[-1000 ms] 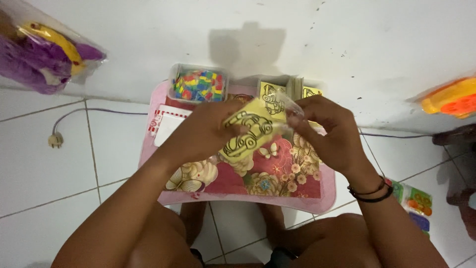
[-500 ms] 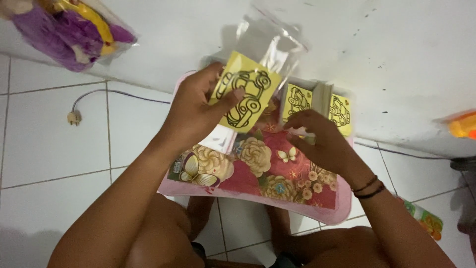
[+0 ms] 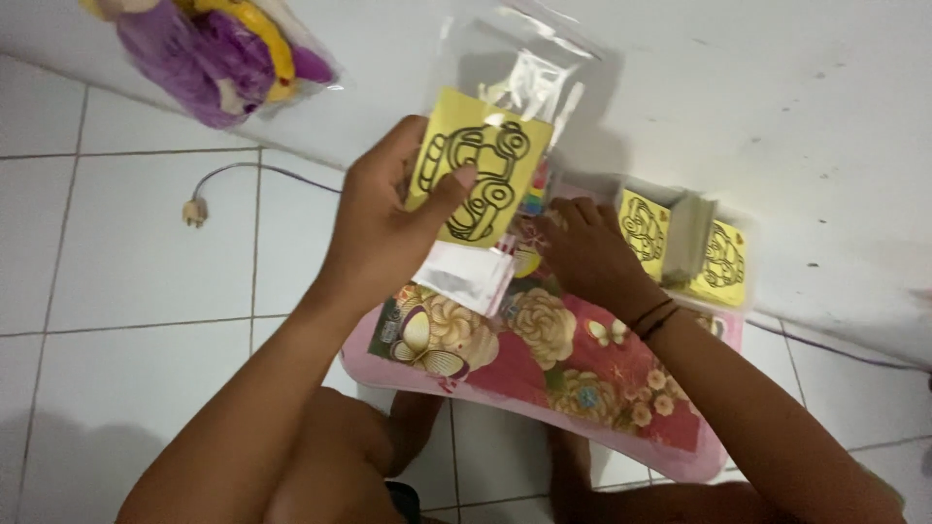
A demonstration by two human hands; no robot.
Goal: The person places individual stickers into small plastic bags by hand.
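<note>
Yellow card [image 3: 482, 180] with a black car outline sits in a clear plastic bag [image 3: 505, 87], pinched by the left hand [image 3: 383, 228] at 11 o'clock above the pink floral counter [image 3: 544, 388]. Right hand [image 3: 587, 257], fingers loosely curled and holding nothing, rests on the counter near more yellow cards [image 3: 684, 247] at 2 o'clock.

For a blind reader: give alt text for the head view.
The left hand holds up a clear bag with a yellow car card; the right hand rests on a floral pink table near more yellow cards.
</note>
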